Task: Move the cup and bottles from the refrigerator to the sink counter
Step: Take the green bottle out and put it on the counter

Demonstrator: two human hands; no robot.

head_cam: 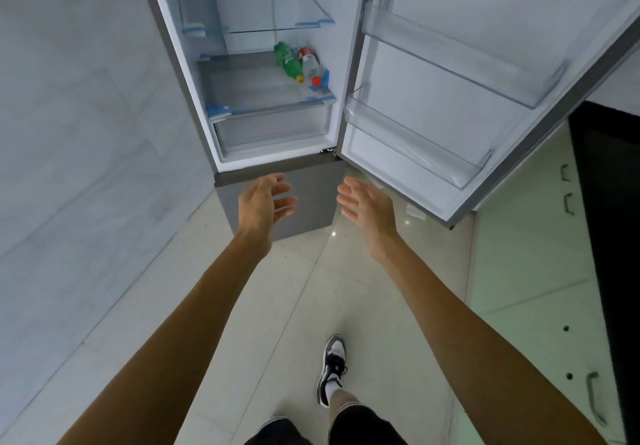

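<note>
The refrigerator point(277, 167) stands ahead with its door point(485, 81) swung open to the right. On its lower glass shelf point(263, 98) lie two bottles side by side: a green bottle point(286, 60) with a yellow cap and a clear bottle point(310, 65) with a red label and red cap. No cup shows. My left hand point(265, 204) and my right hand point(367, 207) reach forward, palms facing each other, fingers relaxed and empty, in front of the grey lower compartment, well below the bottles.
A tiled wall point(86, 133) runs along the left. Pale cabinets with handles point(540, 271) and a dark counter top point(609, 236) are on the right, behind the open door. The glossy floor point(311, 306) lies below, with my shoe point(330, 370) on it.
</note>
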